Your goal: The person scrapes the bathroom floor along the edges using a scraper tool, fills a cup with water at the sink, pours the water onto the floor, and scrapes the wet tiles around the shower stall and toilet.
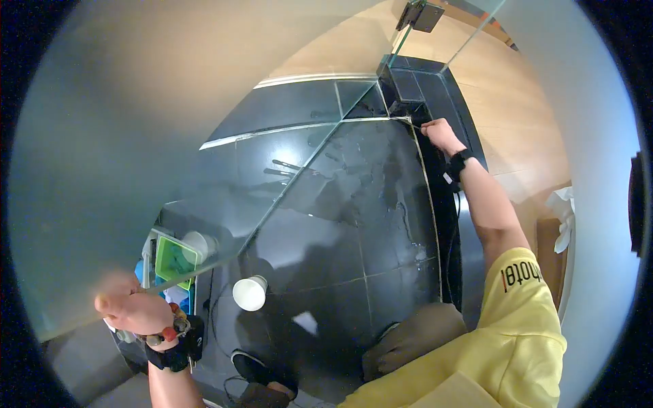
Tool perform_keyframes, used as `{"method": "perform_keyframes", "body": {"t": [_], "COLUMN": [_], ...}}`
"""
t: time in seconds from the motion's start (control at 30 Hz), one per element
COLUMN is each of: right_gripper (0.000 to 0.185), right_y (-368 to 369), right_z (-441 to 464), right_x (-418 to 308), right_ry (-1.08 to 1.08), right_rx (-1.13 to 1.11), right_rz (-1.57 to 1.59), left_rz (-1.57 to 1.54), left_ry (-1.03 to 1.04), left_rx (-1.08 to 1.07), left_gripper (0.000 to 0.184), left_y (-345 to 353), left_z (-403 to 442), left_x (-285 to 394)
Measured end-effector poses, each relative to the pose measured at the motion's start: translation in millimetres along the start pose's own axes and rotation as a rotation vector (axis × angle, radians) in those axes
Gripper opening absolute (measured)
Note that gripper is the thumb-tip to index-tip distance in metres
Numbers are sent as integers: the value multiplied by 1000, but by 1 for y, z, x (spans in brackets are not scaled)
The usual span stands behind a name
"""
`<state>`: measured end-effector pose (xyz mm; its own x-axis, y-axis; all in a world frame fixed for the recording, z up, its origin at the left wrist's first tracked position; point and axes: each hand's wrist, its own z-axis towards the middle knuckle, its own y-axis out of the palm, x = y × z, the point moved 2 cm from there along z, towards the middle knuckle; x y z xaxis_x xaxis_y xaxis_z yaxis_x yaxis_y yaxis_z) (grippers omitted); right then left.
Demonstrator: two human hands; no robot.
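At lower left, my left hand (136, 311) closes over the bottom edge of a large glass panel (262, 224); its fingers are partly blurred behind the glass. My right hand (441, 134) reaches out to the far corner of the dark tiled floor (326, 238). Its fingers are closed in a pinch on something thin that points at the pale grout line (367, 120); I cannot make out its kind. A black raised ledge (469, 122) runs beside that hand. Wet streaks mark the tiles near it.
A white cup (250, 294) stands on the tiles near my shoes. Behind the glass, a caddy holds a green container (173, 260) and cloths. A small white piece (306, 322) lies on the floor. A black metal hinge (420, 15) joins glass at the top.
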<state>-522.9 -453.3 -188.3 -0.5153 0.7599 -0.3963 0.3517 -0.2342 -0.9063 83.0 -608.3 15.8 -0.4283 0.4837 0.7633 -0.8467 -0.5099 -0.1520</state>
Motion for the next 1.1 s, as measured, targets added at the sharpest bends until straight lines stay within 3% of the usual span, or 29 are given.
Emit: {"method": "perform_keyframes", "body": {"t": [0.07, 0.13, 0.2, 0.27, 0.33, 0.43, 0.53, 0.57, 0.63, 0.7, 0.77, 0.87, 0.93, 1.0, 1.03, 1.07, 1.1], "right_gripper": [33, 23, 17, 17, 19, 29, 28, 26, 20, 15, 26, 30, 30, 15, 19, 19, 22], "right_y": [12, 13, -13, -19, -9, -4, 10, 6, -17, -22, -12, 12, 10, -5, -27, -16, 0], "right_z": [5, -12, -46, -43, -30, -26, -27, -31, -44, -44, -23, -7, -17, -37, -56, -38, -9], "right_x": [2, 3, -24, -12, -8, -20, -6, -5, -17, -21, -11, -8, -4, -16, -38, -19, 11], "right_ry": [145, 78, 328, 305, 73, 38, 89, 201, 137, 248, 110, 72, 176, 194, 263, 260, 1], "right_rx": [3, 26, -212, -243, -72, 58, -87, -187, -274, -271, -72, -77, -105, -225, -327, -327, -268], "right_rz": [46, 152, 230, 160, 79, 91, 266, 213, 22, 120, 123, 140, 131, 93, 25, 20, -155], "left_rz": [-2, 10, 3, -1, 8, 10, 15, 18, 17, 25, 10, -24, -7, -5, -24, -41, -41], "left_ry": [40, 29, 7, -21, -18, -16, -10, -3, -7, -16, -15, 8, 9, 12, 6, -1, -7], "left_rx": [-19, -38, -44, -39, -15, 17, 15, 9, 17, 17, -4, -4, -26, -26, -15, -7, -8], "left_gripper": [53, 53, 53, 54, 54, 55, 55, 56, 55, 55, 55, 54, 54, 54, 54, 54, 54], "left_y": [-1, -2, 0, -3, 0, 4, 3, 4, 3, 1, 3, 2, 2, 4, 3, 2, 2], "left_z": [2, 3, 2, 2, 1, 0, 2, 2, 3, 1, 0, 3, 3, 4, 3, 2, 2], "left_x": [1, 2, 2, -1, 3, 3, 3, 3, 1, 1, 4, 0, 4, 4, 2, 1, 1]}}
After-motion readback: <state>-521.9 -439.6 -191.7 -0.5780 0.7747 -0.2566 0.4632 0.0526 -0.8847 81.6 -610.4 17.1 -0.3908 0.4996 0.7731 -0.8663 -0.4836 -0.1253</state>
